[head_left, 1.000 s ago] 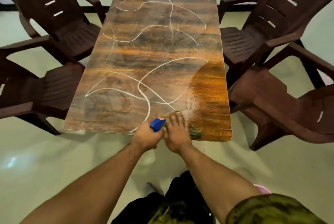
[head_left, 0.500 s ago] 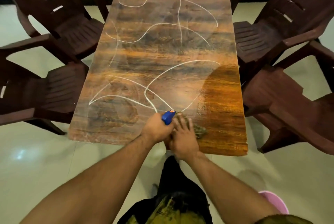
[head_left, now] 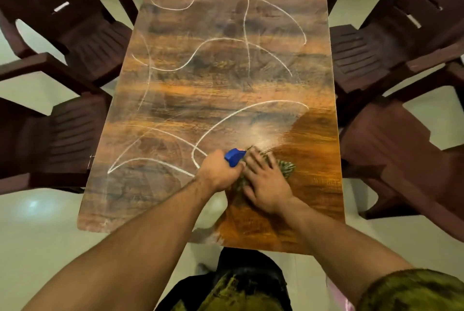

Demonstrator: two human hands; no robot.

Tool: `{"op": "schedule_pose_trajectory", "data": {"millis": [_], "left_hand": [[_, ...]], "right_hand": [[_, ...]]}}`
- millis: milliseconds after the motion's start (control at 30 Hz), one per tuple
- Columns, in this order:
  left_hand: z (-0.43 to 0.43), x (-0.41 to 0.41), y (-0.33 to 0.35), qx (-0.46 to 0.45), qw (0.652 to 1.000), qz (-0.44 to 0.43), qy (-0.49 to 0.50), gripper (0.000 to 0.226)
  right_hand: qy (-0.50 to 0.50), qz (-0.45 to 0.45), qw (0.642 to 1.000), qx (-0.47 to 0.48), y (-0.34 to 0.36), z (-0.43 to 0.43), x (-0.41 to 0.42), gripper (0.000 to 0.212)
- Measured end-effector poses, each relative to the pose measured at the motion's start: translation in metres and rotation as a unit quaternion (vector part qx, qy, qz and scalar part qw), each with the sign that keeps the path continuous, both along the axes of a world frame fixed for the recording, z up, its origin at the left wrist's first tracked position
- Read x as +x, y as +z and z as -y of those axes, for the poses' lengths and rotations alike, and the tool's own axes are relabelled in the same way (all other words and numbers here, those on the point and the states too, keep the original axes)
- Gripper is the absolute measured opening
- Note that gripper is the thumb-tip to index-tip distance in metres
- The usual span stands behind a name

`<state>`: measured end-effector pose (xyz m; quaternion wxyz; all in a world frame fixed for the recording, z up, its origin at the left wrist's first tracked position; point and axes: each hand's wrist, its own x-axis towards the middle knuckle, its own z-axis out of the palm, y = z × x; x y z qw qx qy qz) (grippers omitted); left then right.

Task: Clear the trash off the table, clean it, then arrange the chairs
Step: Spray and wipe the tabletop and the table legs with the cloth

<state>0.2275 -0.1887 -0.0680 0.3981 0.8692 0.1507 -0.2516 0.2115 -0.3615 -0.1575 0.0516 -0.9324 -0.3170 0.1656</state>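
Cleaning was in hand: at the near right of the long brown wood-grain surface [head_left: 226,89], the left grip [head_left: 217,171] curled round a blue-topped spray bottle [head_left: 234,157] while the right grip [head_left: 266,182], fingers spread flat, pressed a mottled green cloth [head_left: 286,167]. Next, I judged, the cloth must sweep left and far across the white curved streaks [head_left: 247,16]; the bottle's body was hidden.

No legible text, brand, number or sign is recorded. A faint small marking [head_left: 326,181] near the right edge of the table [head_left: 226,94] is too blurred to be read. The white lines [head_left: 276,101] drawn across the table are noted as curves, not characters.
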Motion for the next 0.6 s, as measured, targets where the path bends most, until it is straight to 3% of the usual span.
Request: {"op": "schedule_pose_trajectory", "data": {"millis": [67,100,133,167,200,267,300,333,367,433,467,533,600], "left_hand": [[0.001,0.012,0.001,0.006,1.0,-0.006,-0.005,0.033],[0.0,0.017,0.002,0.008,1.0,-0.004,0.0,0.034],[-0.002,0.022,0.002,0.009,1.0,-0.002,0.008,0.036],[-0.004,0.025,0.001,0.012,1.0,-0.001,0.016,0.038],[-0.007,0.029,0.001,0.018,1.0,-0.002,0.022,0.038],[-0.012,0.031,0.001,0.026,0.999,-0.007,0.023,0.035],[-0.017,0.032,0.001,0.027,0.999,-0.006,0.025,0.033],[-0.02,0.032,0.002,0.028,0.999,-0.004,0.028,0.033],[-0.026,0.032,0.002,0.031,0.999,-0.002,0.031,0.034],[-0.032,0.031,0.001,0.031,0.999,0.01,0.041,0.036],[-0.036,0.03,0.001,0.033,0.998,0.014,0.048,0.037],[-0.043,0.025,-0.001,0.034,0.998,0.01,0.053,0.037],[-0.048,0.019,-0.002,0.041,0.998,0.01,0.044,0.037]], "right_hand": [[0.158,-0.014,0.987,0.016,0.001,0.035,0.016,0.069],[0.142,-0.01,0.99,0.006,0.0,0.05,0.029,0.069],[0.062,0.0,0.998,-0.011,-0.002,0.061,0.045,0.069],[-0.08,0.016,0.996,-0.026,-0.005,0.069,0.061,0.067],[-0.247,0.033,0.968,-0.038,-0.003,0.069,0.079,0.066],[-0.52,0.018,0.853,-0.034,0.005,0.053,0.109,0.066],[-0.581,0.001,0.813,-0.021,0.009,0.036,0.119,0.067],[-0.58,-0.006,0.814,-0.015,0.01,0.019,0.124,0.068],[-0.531,0.0,0.847,-0.015,0.007,-0.001,0.121,0.068],[-0.33,0.016,0.944,-0.01,0.003,-0.037,0.097,0.067],[-0.22,0.019,0.975,0.007,0.003,-0.054,0.079,0.067],[-0.014,-0.011,0.999,0.046,0.004,-0.072,0.036,0.064],[0.134,-0.031,0.988,0.067,0.001,-0.063,0.002,0.061]]}}
